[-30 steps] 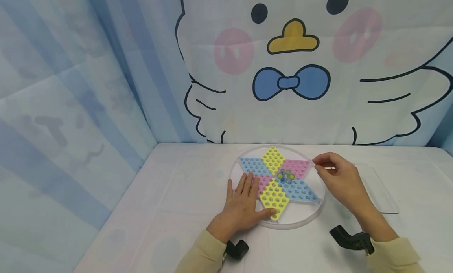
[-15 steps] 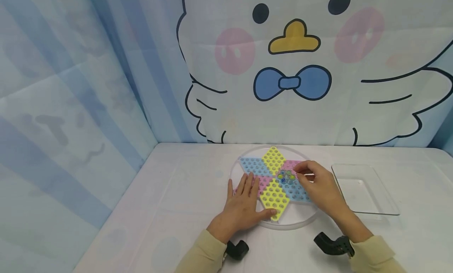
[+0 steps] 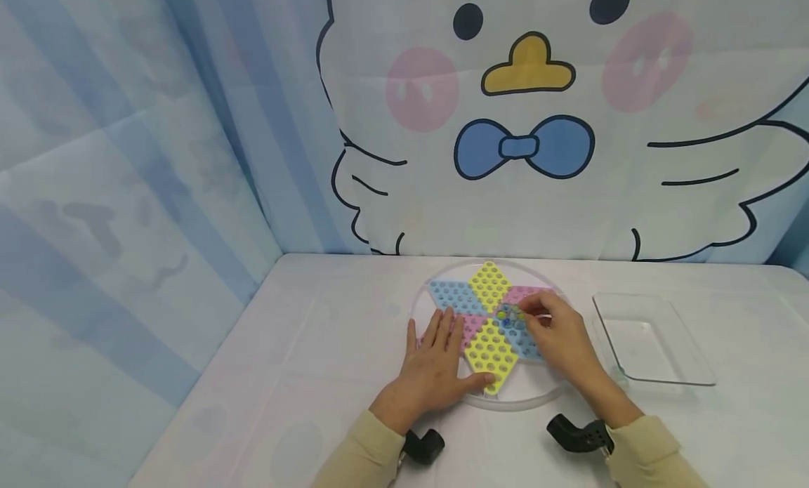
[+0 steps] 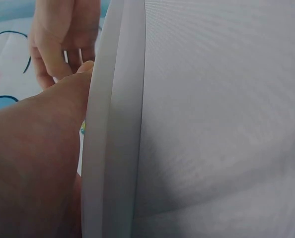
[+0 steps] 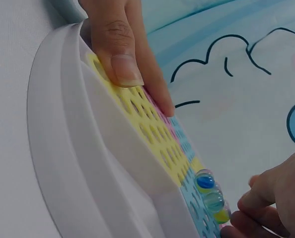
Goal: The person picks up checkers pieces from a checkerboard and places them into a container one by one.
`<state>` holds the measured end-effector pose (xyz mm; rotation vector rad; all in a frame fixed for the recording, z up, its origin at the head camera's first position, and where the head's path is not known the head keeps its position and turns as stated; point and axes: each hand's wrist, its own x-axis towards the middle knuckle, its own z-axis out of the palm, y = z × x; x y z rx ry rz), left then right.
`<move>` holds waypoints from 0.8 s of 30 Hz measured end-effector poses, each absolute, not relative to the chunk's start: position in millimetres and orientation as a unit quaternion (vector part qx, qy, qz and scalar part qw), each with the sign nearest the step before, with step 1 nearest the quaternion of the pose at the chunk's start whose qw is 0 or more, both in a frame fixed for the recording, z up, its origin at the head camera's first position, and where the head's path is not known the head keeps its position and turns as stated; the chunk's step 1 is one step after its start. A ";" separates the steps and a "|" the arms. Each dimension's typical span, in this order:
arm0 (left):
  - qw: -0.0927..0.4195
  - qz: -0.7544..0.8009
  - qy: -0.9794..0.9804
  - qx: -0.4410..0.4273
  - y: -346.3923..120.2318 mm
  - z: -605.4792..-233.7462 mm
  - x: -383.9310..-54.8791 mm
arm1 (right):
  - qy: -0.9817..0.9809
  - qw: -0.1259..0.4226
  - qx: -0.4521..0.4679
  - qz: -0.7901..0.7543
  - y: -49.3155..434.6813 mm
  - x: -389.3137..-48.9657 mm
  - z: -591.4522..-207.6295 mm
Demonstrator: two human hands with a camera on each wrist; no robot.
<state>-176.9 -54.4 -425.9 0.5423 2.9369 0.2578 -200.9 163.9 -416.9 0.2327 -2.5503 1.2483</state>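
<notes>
A round Chinese checkers board (image 3: 537,376) with a pink, blue and yellow star of holes lies on the table. My left hand (image 3: 432,372) rests spread on its left side, the thumb on the yellow point. Several glass marbles (image 3: 508,315) sit bunched in the holes right of the star's centre. My right hand (image 3: 559,337) is at their right side, thumb and index finger pinching a yellow-green marble (image 5: 222,215). In the right wrist view, a blue marble (image 5: 205,179) and a pale green one (image 5: 213,201) stand beside it.
A clear plastic box (image 3: 670,382) stands right of the board, with a small green spot at its near left corner. A cartoon-printed curtain (image 3: 518,214) hangs behind the white table (image 3: 316,376).
My right hand has moved left from the board's right edge to the marbles, uncovering the clear box. The left hand has stayed in place.
</notes>
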 end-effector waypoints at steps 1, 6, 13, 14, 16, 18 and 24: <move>0.072 0.086 0.977 0.180 -54.5 -425.8 -177.0 | -0.886 0.148 0.080 0.432 163.5 -201.4 -418.1; 0.073 0.091 0.976 0.182 -54.1 -424.7 -176.6 | -0.885 0.161 0.080 0.429 163.2 -203.2 -422.7; 0.078 0.093 0.976 0.182 -53.5 -423.0 -176.0 | -0.895 0.162 0.080 0.408 164.5 -205.4 -426.2; 0.076 0.092 0.976 0.182 -53.6 -423.2 -176.2 | -0.895 0.166 0.081 0.406 164.5 -205.9 -426.9; 0.073 0.090 0.976 0.183 -54.0 -423.5 -176.8 | -0.894 0.175 0.084 0.403 164.0 -207.0 -428.3; 0.070 0.087 0.977 0.183 -54.6 -423.9 -177.2 | -0.894 0.182 0.086 0.400 163.5 -208.1 -429.8; 0.070 0.090 0.976 0.184 -55.4 -424.5 -176.5 | -0.893 0.191 0.096 0.397 163.1 -209.6 -431.4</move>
